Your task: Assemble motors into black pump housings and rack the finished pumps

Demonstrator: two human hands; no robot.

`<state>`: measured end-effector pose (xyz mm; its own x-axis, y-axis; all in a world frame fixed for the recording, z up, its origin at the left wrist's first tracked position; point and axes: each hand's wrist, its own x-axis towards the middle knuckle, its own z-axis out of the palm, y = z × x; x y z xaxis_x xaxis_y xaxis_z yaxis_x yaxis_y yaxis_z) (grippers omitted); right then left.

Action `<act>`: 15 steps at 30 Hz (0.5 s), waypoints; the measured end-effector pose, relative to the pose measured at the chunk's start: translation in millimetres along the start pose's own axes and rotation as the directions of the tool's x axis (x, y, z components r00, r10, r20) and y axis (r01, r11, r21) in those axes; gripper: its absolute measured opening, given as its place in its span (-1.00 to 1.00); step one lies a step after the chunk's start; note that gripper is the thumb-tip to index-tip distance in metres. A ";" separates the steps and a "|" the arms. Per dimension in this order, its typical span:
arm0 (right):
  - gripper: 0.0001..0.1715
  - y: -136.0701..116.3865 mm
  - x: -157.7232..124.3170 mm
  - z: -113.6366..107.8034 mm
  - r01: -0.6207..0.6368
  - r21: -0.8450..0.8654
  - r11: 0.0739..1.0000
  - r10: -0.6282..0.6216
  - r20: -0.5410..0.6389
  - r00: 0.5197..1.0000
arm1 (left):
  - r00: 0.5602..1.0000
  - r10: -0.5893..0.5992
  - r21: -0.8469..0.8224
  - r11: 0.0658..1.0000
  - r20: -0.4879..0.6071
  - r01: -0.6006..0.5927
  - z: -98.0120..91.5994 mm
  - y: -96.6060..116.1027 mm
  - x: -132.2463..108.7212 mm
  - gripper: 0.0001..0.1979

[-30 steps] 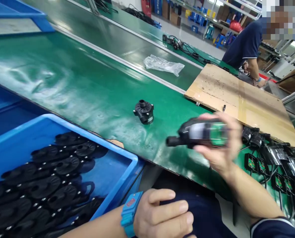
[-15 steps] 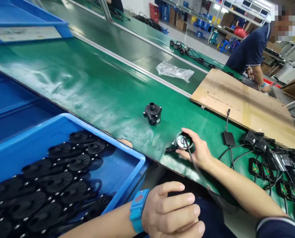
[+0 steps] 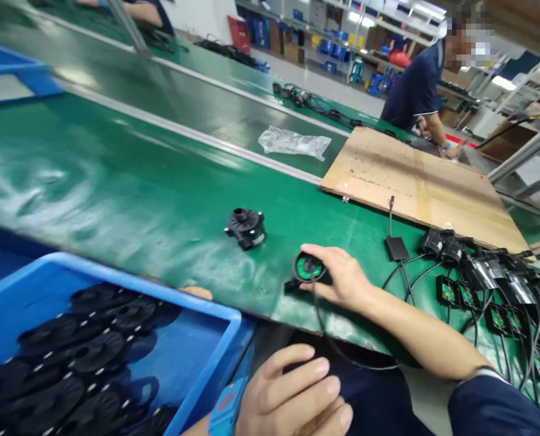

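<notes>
My right hand (image 3: 345, 278) is closed round a black pump with a cable (image 3: 310, 267), whose green inner face shows and whose cable hangs over the table's front edge. The pump rests at the front of the green table (image 3: 160, 175). My left hand (image 3: 294, 390), with a blue wrist strap (image 3: 228, 406), hovers in front of the table edge; its fingers are half curled and slightly apart, with nothing seen in them. Another black pump (image 3: 246, 228) stands on the table, left of the held one.
At the lower left a blue bin (image 3: 188, 309) holds several black pump parts. Pumps with cables (image 3: 483, 269) and small circuit boxes crowd the right side. Behind lie a cardboard sheet (image 3: 388, 175) and a plastic bag (image 3: 292, 143). A person (image 3: 415, 91) works at the back right.
The view has shifted right, so most things appear further left. The held pump's inner face now shows green. Its cable hangs in a wider curve. My left hand stays in front of the table.
</notes>
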<state>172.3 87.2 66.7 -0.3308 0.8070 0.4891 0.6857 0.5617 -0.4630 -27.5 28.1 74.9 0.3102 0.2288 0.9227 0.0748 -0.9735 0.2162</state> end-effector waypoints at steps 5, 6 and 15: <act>-0.18 23.2 9.0 8.2 -0.459 0.134 0.878 0.474 -0.120 0.872 | 0.995 -0.026 0.020 0.999 0.096 0.024 1.7 -2.7 -7.2 -0.73; -0.21 29.5 6.2 2.2 -0.559 0.146 0.816 0.577 -0.146 0.804 | 0.994 -0.031 0.023 0.999 0.109 0.028 2.2 -2.6 -8.5 -0.72; -0.46 57.7 -59.0 -81.1 -0.631 -0.096 0.770 0.638 0.101 0.763 | 0.901 -0.319 0.592 0.801 0.294 0.090 -23.7 -50.7 27.6 -0.57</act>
<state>284.0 57.2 71.1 0.1195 0.9928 0.0030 0.7988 -0.0944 -0.5941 -45.2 83.7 96.9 0.5345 0.5168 0.6688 0.6485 -0.7582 0.0677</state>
